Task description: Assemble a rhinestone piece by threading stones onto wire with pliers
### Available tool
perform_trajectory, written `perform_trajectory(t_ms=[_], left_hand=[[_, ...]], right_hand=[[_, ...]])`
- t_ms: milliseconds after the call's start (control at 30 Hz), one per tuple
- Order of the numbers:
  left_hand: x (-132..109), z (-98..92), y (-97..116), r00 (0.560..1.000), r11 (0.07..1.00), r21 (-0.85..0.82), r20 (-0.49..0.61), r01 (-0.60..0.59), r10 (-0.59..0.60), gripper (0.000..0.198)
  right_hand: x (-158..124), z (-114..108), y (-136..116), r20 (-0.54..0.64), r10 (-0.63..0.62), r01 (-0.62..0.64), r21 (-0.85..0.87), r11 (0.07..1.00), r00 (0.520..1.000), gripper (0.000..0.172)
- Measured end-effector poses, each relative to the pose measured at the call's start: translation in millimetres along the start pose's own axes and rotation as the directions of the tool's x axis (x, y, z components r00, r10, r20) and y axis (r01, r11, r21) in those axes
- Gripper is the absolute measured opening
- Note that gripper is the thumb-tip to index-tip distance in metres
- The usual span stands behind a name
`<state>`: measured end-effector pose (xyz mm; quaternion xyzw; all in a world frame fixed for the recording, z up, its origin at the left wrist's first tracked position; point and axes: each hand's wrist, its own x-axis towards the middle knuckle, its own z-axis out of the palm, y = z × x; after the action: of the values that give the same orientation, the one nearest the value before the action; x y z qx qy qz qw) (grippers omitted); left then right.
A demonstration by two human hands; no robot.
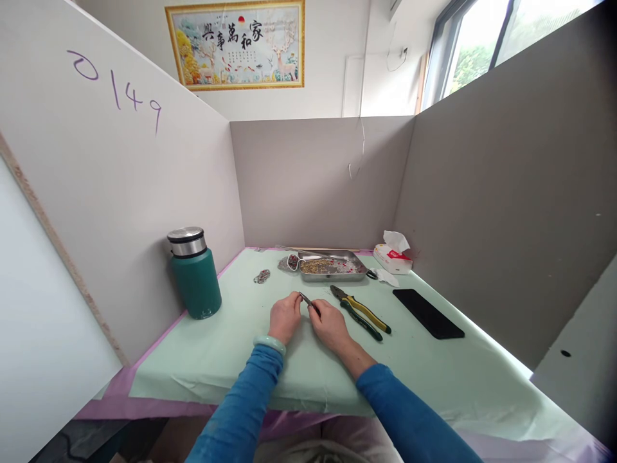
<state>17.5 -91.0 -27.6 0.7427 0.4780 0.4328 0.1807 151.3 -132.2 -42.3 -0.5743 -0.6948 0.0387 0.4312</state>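
Observation:
Over the middle of the table, my right hand is closed round a slim dark metal tool, its tip pointing up and left. Whether it is tweezers or small pliers cannot be made out. My left hand, with a pale bangle at the wrist, pinches at the tool's tip; anything between its fingers is too small to see. Beyond both hands stands a metal tray of gold, clear and red beads. Just right of my right hand lie combination pliers with green and yellow handles.
A green bottle stands at the left. A small beaded pile and a bag of beads lie left of the tray. At the right are a tissue box and a black phone-like slab. Grey partitions enclose the table.

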Motion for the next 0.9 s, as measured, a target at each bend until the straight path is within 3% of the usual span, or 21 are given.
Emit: perform_trajectory(t_ms=[300, 467, 667, 900], left_hand=[[4, -2.5, 2, 0.998, 0.979, -0.203, 0.045, -0.025, 0.035, 0.019], [6, -3.0, 0, 0.995, 0.925, -0.377, 0.096, 0.051, -0.015, 0.022], [6, -6.4, -2, 0.966, 0.783, -0.576, 0.227, 0.234, -0.122, 0.029], [3, -15.4, 6, 0.903, 0.579, -0.706, 0.405, 0.407, -0.141, 0.024]], right_hand=[[6, -4, 3, 0.075, 0.053, -0.067, 0.201, 0.977, 0.996, 0.025], [8, -6, 2, 0.091, 0.090, -0.114, 0.307, 0.945, 0.992, 0.028], [7, -6, -1, 0.070, 0.077, -0.097, 0.344, 0.934, 0.995, 0.026], [5, -8, -2, 0.071, -0.035, 0.009, 0.335, 0.942, 0.997, 0.021]])
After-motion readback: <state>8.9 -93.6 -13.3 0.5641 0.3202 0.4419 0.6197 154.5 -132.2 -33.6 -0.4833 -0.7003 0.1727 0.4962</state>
